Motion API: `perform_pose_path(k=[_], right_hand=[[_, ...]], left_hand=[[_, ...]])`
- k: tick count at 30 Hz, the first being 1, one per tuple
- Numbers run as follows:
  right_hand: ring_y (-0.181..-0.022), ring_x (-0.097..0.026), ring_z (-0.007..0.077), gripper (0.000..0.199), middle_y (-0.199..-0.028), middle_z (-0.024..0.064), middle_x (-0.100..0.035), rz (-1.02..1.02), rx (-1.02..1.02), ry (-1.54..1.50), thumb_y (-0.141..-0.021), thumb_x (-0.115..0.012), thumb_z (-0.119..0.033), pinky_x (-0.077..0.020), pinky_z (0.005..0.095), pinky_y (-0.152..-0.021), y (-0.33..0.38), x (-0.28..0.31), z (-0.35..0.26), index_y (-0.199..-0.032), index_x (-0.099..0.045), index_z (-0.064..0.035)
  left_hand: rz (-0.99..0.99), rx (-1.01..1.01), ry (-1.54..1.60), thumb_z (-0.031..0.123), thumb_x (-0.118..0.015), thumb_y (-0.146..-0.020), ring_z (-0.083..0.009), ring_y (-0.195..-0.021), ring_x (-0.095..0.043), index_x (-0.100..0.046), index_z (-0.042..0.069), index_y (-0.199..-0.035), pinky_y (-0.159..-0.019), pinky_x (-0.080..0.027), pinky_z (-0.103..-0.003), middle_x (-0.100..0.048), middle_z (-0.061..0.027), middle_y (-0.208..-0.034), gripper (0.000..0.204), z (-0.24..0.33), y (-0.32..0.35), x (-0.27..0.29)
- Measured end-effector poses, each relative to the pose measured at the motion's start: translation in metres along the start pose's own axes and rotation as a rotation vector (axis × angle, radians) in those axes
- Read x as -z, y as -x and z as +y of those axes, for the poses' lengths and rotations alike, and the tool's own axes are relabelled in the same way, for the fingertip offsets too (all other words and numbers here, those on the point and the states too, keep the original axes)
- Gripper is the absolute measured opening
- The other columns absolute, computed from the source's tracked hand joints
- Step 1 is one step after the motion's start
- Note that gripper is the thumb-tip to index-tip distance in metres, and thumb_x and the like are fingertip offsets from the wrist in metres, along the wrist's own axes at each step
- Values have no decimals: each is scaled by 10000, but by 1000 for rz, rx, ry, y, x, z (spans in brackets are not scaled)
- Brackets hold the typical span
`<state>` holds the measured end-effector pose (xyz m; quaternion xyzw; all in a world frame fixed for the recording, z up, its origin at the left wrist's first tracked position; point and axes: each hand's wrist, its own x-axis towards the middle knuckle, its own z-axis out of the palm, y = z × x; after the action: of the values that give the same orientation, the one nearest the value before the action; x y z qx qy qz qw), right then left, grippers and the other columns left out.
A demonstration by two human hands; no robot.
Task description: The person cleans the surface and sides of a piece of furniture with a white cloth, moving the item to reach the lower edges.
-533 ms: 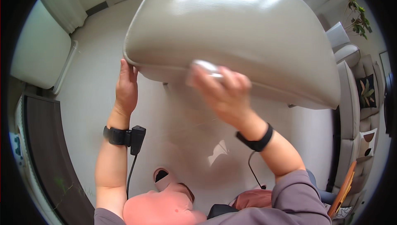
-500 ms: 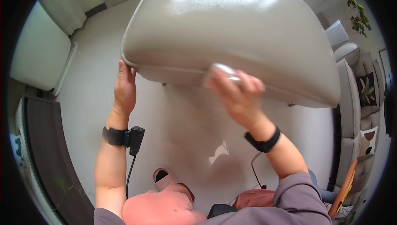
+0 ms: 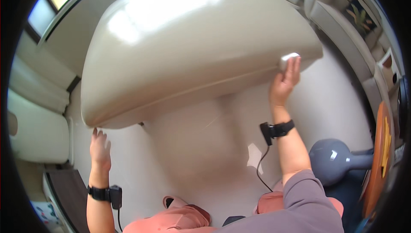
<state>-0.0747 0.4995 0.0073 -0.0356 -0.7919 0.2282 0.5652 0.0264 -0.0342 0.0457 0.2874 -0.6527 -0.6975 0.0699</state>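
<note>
A large beige leather ottoman [image 3: 201, 57] fills the upper middle, with shiny light patches on its top. My right hand [image 3: 284, 83] is at its right front corner, its fingers laid over a small, pale, glossy pad [image 3: 289, 61] pressed against the side near the seam. What the pad is made of I cannot make out. By the left front corner, my left hand [image 3: 100, 149] has its fingers extended, slightly blurred, one fingertip at the lower edge. Nothing shows in that hand. Both wrists wear black straps with small cabled devices.
A grey sofa [image 3: 342, 36] runs along the right. Nearer, a grey-blue round-bodied object [image 3: 332, 160] stands beside an orange board [image 3: 376, 160]. Along the left are a pale padded seat [image 3: 38, 132] and a dark-topped cabinet [image 3: 70, 194]. My slippered foot [image 3: 173, 202] is below.
My right hand has moved the pad rightward along the ottoman's front edge to its right corner. The view has turned, and the left hand appears lower and farther left.
</note>
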Motion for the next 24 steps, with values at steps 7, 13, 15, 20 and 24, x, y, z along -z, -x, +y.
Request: perform_pose_path(k=[7,13,15,20,24], right_hand=[[-1213,-294,397,622,-1377,207,-269,-94,26,-119,-710,-481,-11,-249,464,-974,9,10,-14,-1317,-363,-71],[-1215,-274,426,606,-1392,254,-170,76,-185,-146,-728,-493,10,-270,478,-965,-15,14,47,-1314,-373,-87],[-1262,-192,450,560,-1385,294,-134,243,-399,-215,-787,-481,-24,-239,476,-993,-35,9,74,-1327,-345,-83],[-1300,-122,416,514,-1374,338,-52,288,-699,-341,-878,-439,-134,-239,420,-1018,-65,19,164,-1339,-256,-2],[-1313,-132,366,489,-1380,314,-93,313,-801,-461,-885,-429,-161,-247,409,-1019,-71,10,164,-1319,-279,7]], left_hand=[[-39,49,-220,69,-466,-789,-172,-1107,-407,-236,139,-1362,-975,-244,-410,-429,-32,-1206,621,38,2,4],[-16,223,-225,35,-432,-787,-263,-1193,-376,-273,38,-1318,-953,-285,-441,-396,-116,-1253,554,92,54,-42],[-84,256,-290,45,-420,-807,-273,-1195,-374,-251,26,-1330,-944,-304,-431,-368,-131,-1290,551,120,76,-57],[-282,186,-427,103,-444,-822,-211,-1136,-449,-287,35,-1321,-930,-338,-387,-454,-107,-1255,527,145,134,-158],[-383,290,-335,88,-494,-804,-230,-1126,-461,-350,37,-1276,-905,-370,-420,-456,-128,-1252,495,91,160,-202]])
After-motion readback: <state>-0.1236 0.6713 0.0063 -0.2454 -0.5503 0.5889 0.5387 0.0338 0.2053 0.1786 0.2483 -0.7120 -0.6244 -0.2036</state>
